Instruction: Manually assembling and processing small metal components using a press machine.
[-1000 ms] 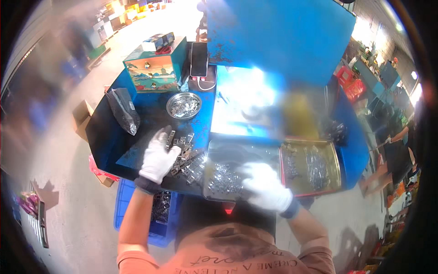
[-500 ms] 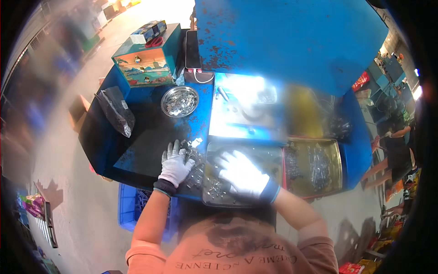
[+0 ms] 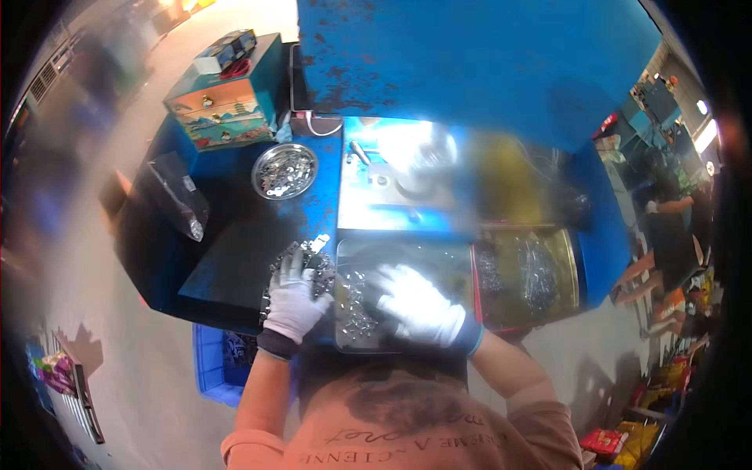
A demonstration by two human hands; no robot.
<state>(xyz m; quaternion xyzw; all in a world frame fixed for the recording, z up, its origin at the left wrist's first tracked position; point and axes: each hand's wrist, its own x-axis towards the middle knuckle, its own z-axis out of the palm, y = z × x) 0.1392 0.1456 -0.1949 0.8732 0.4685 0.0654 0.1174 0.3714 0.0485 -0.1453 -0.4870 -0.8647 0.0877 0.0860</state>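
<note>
My left hand (image 3: 294, 304), in a white glove with greyed fingertips, lies palm down on a pile of small metal pieces (image 3: 319, 265) on the blue bench. Its fingers are stretched and apart. My right hand (image 3: 423, 307), also gloved, is over a shallow tray (image 3: 446, 254) with its fingers extended leftward; glare bleaches them. I see nothing held in either hand. Loose shiny metal pieces (image 3: 356, 309) are scattered in the tray's left part, just left of my right fingers.
A round metal dish (image 3: 285, 171) of small parts stands farther back. Beyond the tray is a brightly lit machine plate (image 3: 376, 196). A second tray (image 3: 570, 270) holds bagged pieces at right. A plastic bag (image 3: 176, 192) lies left; a blue crate (image 3: 210, 368) sits below the bench.
The view has shifted, moving the bench leftward in the picture. My left hand has come nearer to me over the pile. My right hand has moved rightward in the tray, uncovering more metal pieces.
</note>
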